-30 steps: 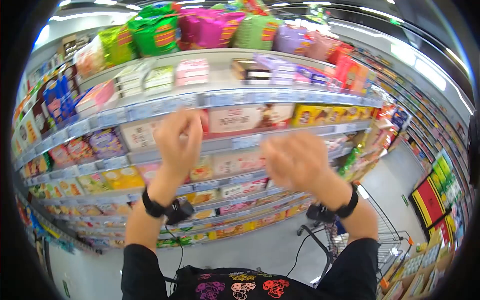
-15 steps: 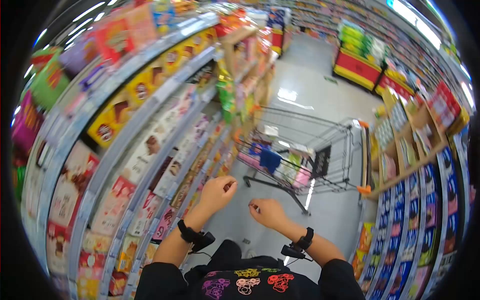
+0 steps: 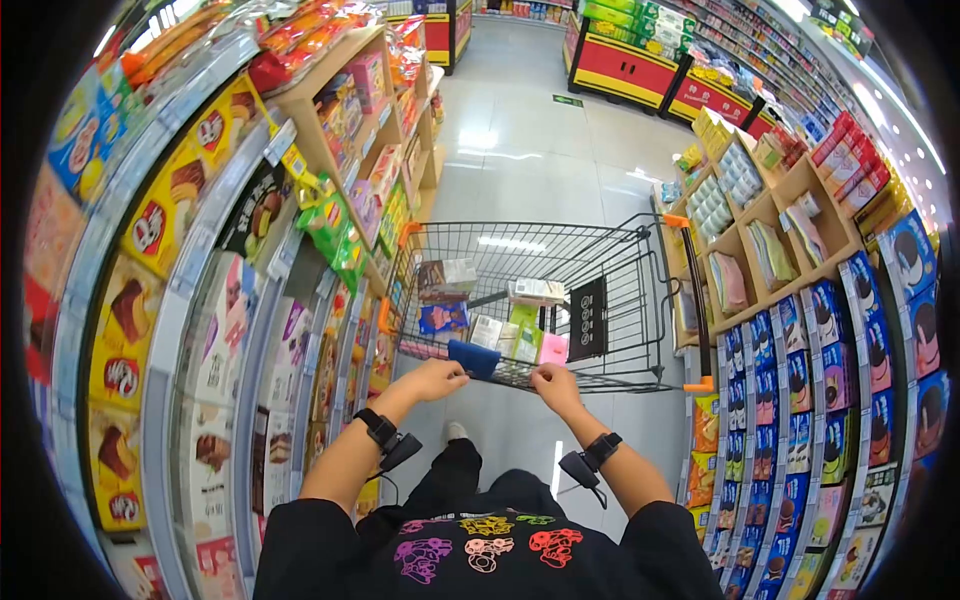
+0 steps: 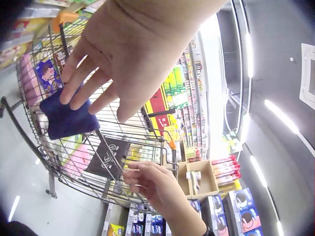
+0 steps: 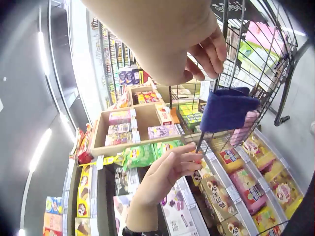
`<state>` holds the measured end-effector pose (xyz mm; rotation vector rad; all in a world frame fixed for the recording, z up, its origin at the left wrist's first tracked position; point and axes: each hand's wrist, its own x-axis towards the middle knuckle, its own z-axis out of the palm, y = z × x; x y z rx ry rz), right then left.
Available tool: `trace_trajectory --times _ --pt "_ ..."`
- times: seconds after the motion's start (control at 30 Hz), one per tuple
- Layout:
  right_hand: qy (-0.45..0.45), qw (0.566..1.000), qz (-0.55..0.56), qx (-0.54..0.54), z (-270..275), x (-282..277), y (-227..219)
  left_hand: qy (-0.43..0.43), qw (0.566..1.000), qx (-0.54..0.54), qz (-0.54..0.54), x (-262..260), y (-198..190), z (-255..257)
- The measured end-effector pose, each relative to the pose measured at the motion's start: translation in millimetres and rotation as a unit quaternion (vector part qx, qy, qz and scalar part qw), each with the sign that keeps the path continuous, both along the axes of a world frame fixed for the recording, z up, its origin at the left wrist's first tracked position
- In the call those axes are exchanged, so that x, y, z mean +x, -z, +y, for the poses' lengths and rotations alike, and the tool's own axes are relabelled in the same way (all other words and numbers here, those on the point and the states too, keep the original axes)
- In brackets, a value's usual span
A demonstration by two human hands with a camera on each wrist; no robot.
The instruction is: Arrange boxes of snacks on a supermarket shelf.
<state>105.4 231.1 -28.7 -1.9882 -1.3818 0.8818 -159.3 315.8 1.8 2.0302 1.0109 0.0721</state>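
A wire shopping cart (image 3: 640, 262) stands in the aisle right in front of me, holding several packs. A blue pad (image 3: 474, 358) wraps the middle of its handle. My left hand (image 3: 437, 380) is just left of the pad with its fingers straight; in the left wrist view the left hand (image 4: 123, 54) hovers spread over the blue pad (image 4: 64, 118). In the right wrist view the left hand's fingertips (image 5: 189, 158) reach the bar. My right hand (image 3: 553, 381) is on the handle right of the pad, with the fingers (image 5: 211, 49) curled at the wire bar.
Shelves of snack boxes (image 3: 150, 300) run close along my left. On the right stand racks of blue cookie packs (image 3: 840, 380) and a wooden display (image 3: 760, 230). The tiled aisle floor (image 3: 530, 150) runs ahead to red displays (image 3: 620, 60).
I have turned from the shelf to face down the aisle. Both hands dropped from shelf height and came onto the cart's handle.
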Motion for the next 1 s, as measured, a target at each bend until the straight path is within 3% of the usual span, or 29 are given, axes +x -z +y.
trace_trajectory --times 0.07,0.1,0.13,0.23,0.33,0.47,0.53,0.57,0.6,0.73,0.77,0.87,0.9,0.93,1.0 --pt "0.057 0.995 -0.032 0.076 24 12 13 -0.045 0.998 -0.015 -0.030 9 6 30" --pt "0.087 0.991 -0.026 0.103 33 22 25 -0.091 0.991 -0.089 -0.053 14 32 48" --pt "0.117 0.984 -0.021 0.132 41 30 31 -0.114 0.983 -0.128 -0.063 20 34 55" --pt "0.190 0.982 0.015 0.016 59 55 44 -0.170 0.954 -0.229 -0.094 47 50 85" --pt "0.209 0.975 0.047 -0.062 76 86 75 -0.227 0.922 -0.296 -0.110 74 84 105" --pt "0.192 0.944 0.203 -0.177 109 115 132 -0.335 0.854 -0.385 -0.100 114 123 120" --pt "0.210 0.932 0.204 -0.213 128 125 170 -0.315 0.885 -0.338 -0.053 130 177 127" --pt "0.200 0.937 0.153 -0.241 137 130 199 -0.297 0.902 -0.312 -0.026 135 214 132" --pt "0.191 0.938 0.103 -0.271 146 130 206 -0.277 0.917 -0.288 0.005 141 219 137" --pt "0.227 0.889 0.163 -0.363 147 139 251 -0.346 0.802 -0.486 -0.028 189 227 129" --pt "0.213 0.885 0.181 -0.372 144 142 272 -0.310 0.814 -0.492 -0.003 203 225 129" --pt "0.239 0.829 0.352 -0.362 133 151 241 -0.193 0.832 -0.516 0.071 240 241 115" --pt "0.245 0.803 0.348 -0.417 121 156 292 -0.149 0.834 -0.522 0.098 249 254 110" --pt "0.253 0.799 0.337 -0.430 118 158 301 -0.105 0.837 -0.524 0.121 259 265 110" --pt "0.266 0.791 0.313 -0.454 115 151 316 -0.141 0.832 -0.522 0.124 270 256 105"
